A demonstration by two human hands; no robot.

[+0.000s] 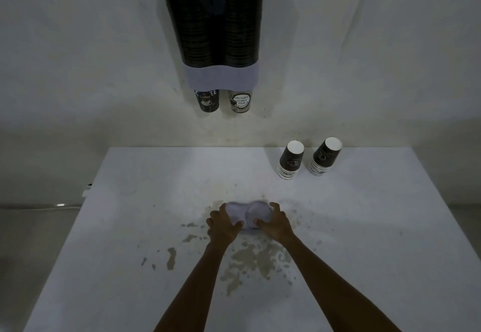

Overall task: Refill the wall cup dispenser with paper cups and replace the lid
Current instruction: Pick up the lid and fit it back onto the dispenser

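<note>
So, table (364,227): white, stained, flaking
Lid (247,211): on table, left hand (223,223) and right hand (273,223) grip pinching its ends
Dispenser (212,19): on wall, topless, full
Spare cups (291,161): far right

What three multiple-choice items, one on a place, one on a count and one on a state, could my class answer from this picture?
1. Where does the lid lie?
A. on the table
B. on the dispenser
C. on the floor

2. How many cup stacks stand on the table?
A. one
B. two
C. four

3. How is the dispenser top?
A. lidded
B. open
C. hidden

Key: 1 A, it rests there between the left hand and the right hand; 2 B, near stack and far stack; 3 B, both tube mouths show.
</note>
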